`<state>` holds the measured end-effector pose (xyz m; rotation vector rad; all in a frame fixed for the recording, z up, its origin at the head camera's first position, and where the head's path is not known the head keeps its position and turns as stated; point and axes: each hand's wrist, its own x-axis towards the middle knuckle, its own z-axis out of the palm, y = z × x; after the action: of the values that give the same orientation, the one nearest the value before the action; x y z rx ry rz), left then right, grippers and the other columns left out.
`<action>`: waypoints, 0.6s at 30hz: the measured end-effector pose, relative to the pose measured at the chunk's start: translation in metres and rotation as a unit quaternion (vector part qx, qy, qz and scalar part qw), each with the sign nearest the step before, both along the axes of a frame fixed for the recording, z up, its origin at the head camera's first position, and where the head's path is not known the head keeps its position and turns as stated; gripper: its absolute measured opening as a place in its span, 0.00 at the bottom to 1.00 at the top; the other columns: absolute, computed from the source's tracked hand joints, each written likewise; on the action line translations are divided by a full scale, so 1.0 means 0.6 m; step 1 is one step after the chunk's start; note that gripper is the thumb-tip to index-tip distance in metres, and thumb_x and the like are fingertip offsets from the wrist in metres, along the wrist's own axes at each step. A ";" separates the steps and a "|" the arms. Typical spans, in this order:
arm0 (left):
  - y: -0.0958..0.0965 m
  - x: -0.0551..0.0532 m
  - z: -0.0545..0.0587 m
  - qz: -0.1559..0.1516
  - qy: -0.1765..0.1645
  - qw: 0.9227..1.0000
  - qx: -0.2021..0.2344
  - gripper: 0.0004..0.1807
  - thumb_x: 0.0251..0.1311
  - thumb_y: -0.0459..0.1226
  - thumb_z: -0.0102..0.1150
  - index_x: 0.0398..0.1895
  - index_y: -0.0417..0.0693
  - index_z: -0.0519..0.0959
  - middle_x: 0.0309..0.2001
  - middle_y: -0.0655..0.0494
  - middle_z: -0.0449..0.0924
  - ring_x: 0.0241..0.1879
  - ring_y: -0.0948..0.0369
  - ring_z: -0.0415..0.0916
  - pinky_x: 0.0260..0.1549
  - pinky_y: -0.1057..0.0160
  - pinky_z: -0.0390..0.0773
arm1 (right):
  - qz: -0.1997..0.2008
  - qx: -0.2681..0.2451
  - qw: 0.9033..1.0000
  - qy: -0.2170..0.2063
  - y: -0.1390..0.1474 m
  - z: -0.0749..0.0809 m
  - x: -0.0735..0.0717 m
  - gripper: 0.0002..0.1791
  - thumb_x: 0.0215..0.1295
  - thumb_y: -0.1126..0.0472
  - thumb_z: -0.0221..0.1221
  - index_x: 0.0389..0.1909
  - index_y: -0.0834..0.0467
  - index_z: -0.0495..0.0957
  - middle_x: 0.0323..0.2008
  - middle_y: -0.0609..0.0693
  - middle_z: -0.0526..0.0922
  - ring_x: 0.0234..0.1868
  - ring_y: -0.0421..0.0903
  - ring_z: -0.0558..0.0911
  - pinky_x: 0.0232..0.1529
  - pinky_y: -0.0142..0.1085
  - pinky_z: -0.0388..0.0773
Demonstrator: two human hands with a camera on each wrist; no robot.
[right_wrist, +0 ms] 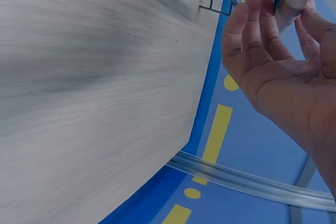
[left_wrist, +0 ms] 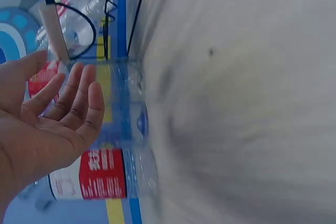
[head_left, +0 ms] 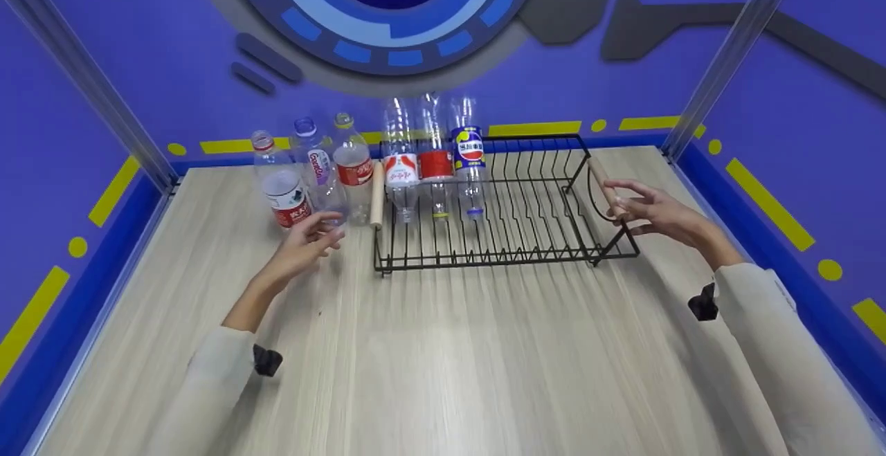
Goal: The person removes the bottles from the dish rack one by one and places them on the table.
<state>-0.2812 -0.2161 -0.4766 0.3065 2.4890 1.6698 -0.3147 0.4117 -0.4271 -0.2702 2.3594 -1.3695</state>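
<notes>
The black wire rack [head_left: 509, 262] stands near the back of the pale wood-grain table [head_left: 450, 345], with a pale wooden rod handle at each end; your right hand [head_left: 664, 215] is at the right handle [head_left: 599, 174], fingers loosely spread around its near end, without a firm grip; your left hand [head_left: 304, 248] holds nothing, its fingers relaxed and slightly bent, between the left handle [head_left: 377, 196] and the standing bottles.

In the rack's left half, 3 clear plastic bottles sit side by side, necks down: 1 with a white-and-red label [head_left: 401, 169], 1 with a red label [head_left: 436, 165], 1 with a blue label [head_left: 470, 148]; left of the rack, 3 more clear plastic bottles stand upright: a red-ringed bottle [head_left: 284, 193], a purple-ringed bottle [head_left: 320, 167] and a yellow-ringed bottle [head_left: 354, 169]; your left fingertips are near the purple-ringed bottle's base, though you cannot tell whether they touch.

Behind everything rises a blue-purple wall panel [head_left: 173, 61] with yellow marks; you wear pale sleeves [head_left: 214, 373].
</notes>
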 end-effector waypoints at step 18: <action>0.075 -0.015 0.010 -0.069 0.032 0.997 0.002 0.35 0.70 0.44 0.62 0.78 0.62 0.63 0.72 0.46 0.67 0.56 0.51 0.76 0.50 0.55 0.79 | -0.003 -0.028 1.000 -0.012 -0.001 -0.008 -0.003 0.33 0.81 0.48 0.49 0.81 0.44 0.51 0.55 0.41 0.80 0.58 0.37 0.80 0.55 0.38 0.78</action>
<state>-0.2902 -0.1708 -0.4708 0.5286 2.4460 1.6364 -0.3164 0.4113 -0.4319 -0.2609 2.3068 -1.4366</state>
